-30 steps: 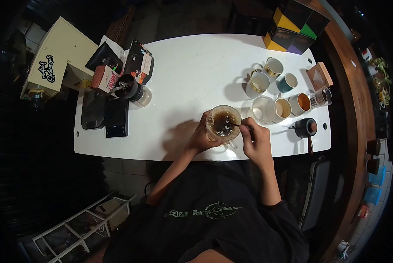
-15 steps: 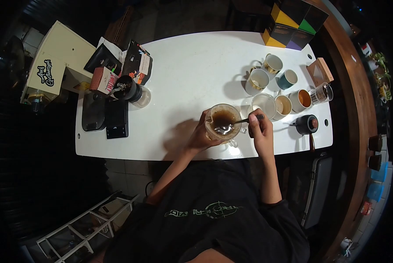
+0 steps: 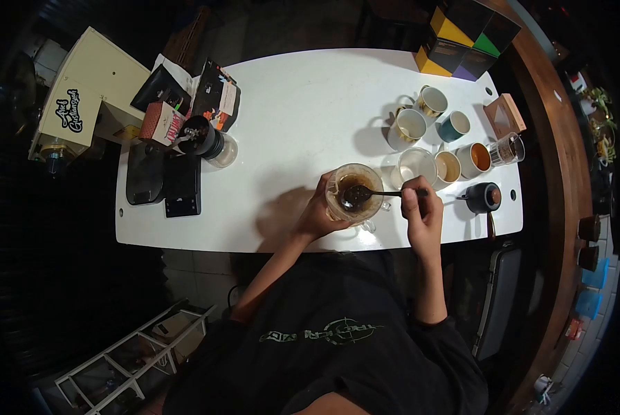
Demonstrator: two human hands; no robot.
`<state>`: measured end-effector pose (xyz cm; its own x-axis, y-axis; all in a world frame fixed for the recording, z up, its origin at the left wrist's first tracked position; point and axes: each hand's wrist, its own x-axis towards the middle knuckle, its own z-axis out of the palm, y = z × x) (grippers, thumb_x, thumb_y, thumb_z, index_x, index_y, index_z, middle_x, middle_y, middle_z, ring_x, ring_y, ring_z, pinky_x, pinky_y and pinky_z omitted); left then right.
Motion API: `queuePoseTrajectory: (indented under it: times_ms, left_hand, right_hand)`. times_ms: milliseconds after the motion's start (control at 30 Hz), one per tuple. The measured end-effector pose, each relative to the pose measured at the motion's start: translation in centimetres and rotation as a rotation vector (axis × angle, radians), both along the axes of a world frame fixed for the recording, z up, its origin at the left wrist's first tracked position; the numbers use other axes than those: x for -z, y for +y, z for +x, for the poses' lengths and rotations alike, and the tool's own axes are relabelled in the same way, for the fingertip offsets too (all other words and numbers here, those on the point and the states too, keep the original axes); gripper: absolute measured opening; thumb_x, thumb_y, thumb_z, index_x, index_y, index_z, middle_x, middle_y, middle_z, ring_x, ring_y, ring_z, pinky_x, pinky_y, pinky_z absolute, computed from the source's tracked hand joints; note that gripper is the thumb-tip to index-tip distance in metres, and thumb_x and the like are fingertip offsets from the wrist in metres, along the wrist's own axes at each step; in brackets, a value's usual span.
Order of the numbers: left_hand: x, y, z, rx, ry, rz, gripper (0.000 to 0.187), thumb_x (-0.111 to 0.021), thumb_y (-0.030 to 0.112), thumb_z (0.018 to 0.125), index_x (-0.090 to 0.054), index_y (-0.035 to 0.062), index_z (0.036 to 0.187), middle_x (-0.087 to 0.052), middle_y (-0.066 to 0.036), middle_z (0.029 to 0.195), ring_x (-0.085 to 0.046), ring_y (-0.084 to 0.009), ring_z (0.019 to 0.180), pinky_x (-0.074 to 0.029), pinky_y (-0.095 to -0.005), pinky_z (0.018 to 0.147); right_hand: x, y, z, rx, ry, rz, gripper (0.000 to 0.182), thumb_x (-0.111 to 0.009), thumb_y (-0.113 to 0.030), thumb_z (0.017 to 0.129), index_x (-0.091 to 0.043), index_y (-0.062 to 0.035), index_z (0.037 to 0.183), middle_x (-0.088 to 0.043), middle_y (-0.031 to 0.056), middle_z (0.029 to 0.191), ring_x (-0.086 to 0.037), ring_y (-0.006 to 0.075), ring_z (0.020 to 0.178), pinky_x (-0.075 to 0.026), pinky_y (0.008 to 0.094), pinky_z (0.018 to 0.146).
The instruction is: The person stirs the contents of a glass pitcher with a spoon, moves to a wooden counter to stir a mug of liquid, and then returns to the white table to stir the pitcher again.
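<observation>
A coffee dripper (image 3: 335, 181) with a paper filter and dark brown coffee in it stands near the table's front edge. Below it, part of a clear glass vessel (image 3: 367, 225) shows; most of it is hidden. My left hand (image 3: 318, 216) is wrapped round the dripper's left side. With closed fingers, my right hand (image 3: 423, 207) grips the handle of a dark spoon (image 3: 391, 194), whose bowl end dips into the coffee. Just behind my right hand stands a clear glass pitcher (image 3: 416, 164).
Several cups, among them a white cup (image 3: 408, 126) and an orange-lined cup (image 3: 474, 160), stand on the white table (image 3: 289, 104). A black pot (image 3: 484, 198) sits at right. A coffee grinder (image 3: 206, 138), a black scale (image 3: 183, 187) and boxes fill the left side.
My right hand has shifted slightly right and down, drawing the spoon's handle with it. The liquid in the filter looks lower and darker. My left hand keeps its grip.
</observation>
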<state>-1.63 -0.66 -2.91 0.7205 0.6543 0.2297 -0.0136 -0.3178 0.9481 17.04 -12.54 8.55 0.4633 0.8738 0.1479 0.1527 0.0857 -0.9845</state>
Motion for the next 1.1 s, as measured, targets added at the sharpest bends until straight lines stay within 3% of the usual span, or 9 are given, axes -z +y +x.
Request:
queuePoseTrajectory:
  times_ms: [33,100,133,267,600,667,800,867,1100]
  left_hand:
    - [-0.2,-0.1,-0.1,-0.001,-0.002,-0.002,0.092,-0.091,0.016,0.068,-0.038,0.0055,0.143,-0.052,-0.01,0.135,-0.057,-0.0248,0.125,-0.047,-0.0371,0.107]
    - [-0.6,-0.2,-0.3,-0.03,0.011,-0.001,0.094,-0.09,0.015,0.067,-0.037,0.0049,0.144,-0.053,-0.011,0.135,-0.057,-0.0249,0.125,-0.047,-0.0376,0.107]
    - [-0.8,-0.2,-0.4,-0.034,0.01,-0.004,0.094,-0.09,0.015,0.067,-0.037,0.0049,0.144,-0.053,-0.011,0.135,-0.057,-0.0249,0.125,-0.047,-0.0376,0.107]
    - [-0.9,-0.1,-0.5,-0.019,-0.02,-0.055,0.096,-0.09,0.017,0.067,-0.036,0.0047,0.146,-0.054,-0.012,0.135,-0.056,-0.0258,0.126,-0.047,-0.0386,0.107]
    - [-1.0,0.1,-0.7,-0.026,0.043,0.017,0.091,-0.09,0.024,0.068,-0.044,0.0065,0.146,-0.048,-0.011,0.143,-0.053,-0.0282,0.131,-0.045,-0.04,0.11]
    - [-1.2,0.0,-0.8,-0.032,0.05,0.015,0.091,-0.089,0.025,0.068,-0.045,0.0069,0.146,-0.048,-0.011,0.143,-0.053,-0.0288,0.132,-0.045,-0.0402,0.11]
    - [-1.0,0.0,-0.8,-0.039,0.096,0.037,0.091,-0.089,0.026,0.068,-0.045,0.0066,0.145,-0.049,-0.011,0.142,-0.053,-0.0302,0.131,-0.045,-0.0405,0.11]
    - [-0.3,0.0,-0.7,-0.038,0.082,0.031,0.091,-0.089,0.026,0.068,-0.045,0.0066,0.145,-0.049,-0.012,0.142,-0.053,-0.0305,0.131,-0.045,-0.0405,0.109]
    - [-1.3,-0.2,-0.5,-0.034,0.065,-0.02,0.093,-0.09,0.023,0.069,-0.041,0.0052,0.146,-0.05,-0.012,0.139,-0.054,-0.0289,0.129,-0.045,-0.0399,0.108]
  right_hand:
    - [-0.6,-0.2,-0.2,-0.001,-0.002,-0.002,0.02,-0.059,-0.018,0.103,-0.058,-0.0031,0.09,-0.048,-0.0031,0.064,-0.038,0.0048,0.054,-0.028,0.0235,0.051]
    - [-2.4,-0.5,-0.7,-0.047,-0.289,-0.031,0.013,-0.063,-0.009,0.097,-0.06,0.0001,0.089,-0.058,0.0059,0.069,-0.051,0.0114,0.054,-0.036,0.0246,0.054]
    - [-2.9,-0.5,-0.9,-0.069,-0.353,-0.007,0.004,-0.065,0.0,0.091,-0.061,0.0021,0.09,-0.064,0.013,0.074,-0.06,0.0203,0.056,-0.044,0.0272,0.055]
    - [-4.0,-0.4,-1.5,-0.18,-0.505,0.02,0.008,-0.065,0.005,0.086,-0.063,0.0017,0.093,-0.067,0.0148,0.077,-0.064,0.027,0.057,-0.048,0.0335,0.051]
    - [-2.8,0.2,-1.6,-0.163,-0.541,-0.042,0.009,-0.065,0.004,0.088,-0.063,0.0002,0.096,-0.069,0.0155,0.081,-0.067,0.0286,0.059,-0.049,0.0347,0.052]
    - [-2.6,0.4,-1.6,-0.121,-0.559,0.022,0.004,-0.064,-0.001,0.094,-0.061,0.0024,0.093,-0.064,0.0123,0.072,-0.058,0.0202,0.052,-0.044,0.0301,0.049]
    - [-1.9,0.7,-1.4,-0.116,-0.601,0.0,0.005,-0.063,-0.001,0.095,-0.06,0.0022,0.093,-0.063,0.0127,0.071,-0.059,0.0209,0.052,-0.045,0.0306,0.05]
    - [-1.5,0.6,-1.3,-0.14,-0.554,-0.065,0.007,-0.066,-0.002,0.09,-0.063,-0.0013,0.096,-0.068,0.0142,0.076,-0.066,0.0277,0.056,-0.048,0.0366,0.051]
    - [-1.9,0.4,-1.7,-0.177,-0.543,-0.052,0.008,-0.066,-0.007,0.092,-0.062,-0.0021,0.096,-0.065,0.0162,0.074,-0.063,0.0335,0.058,-0.045,0.04,0.052]
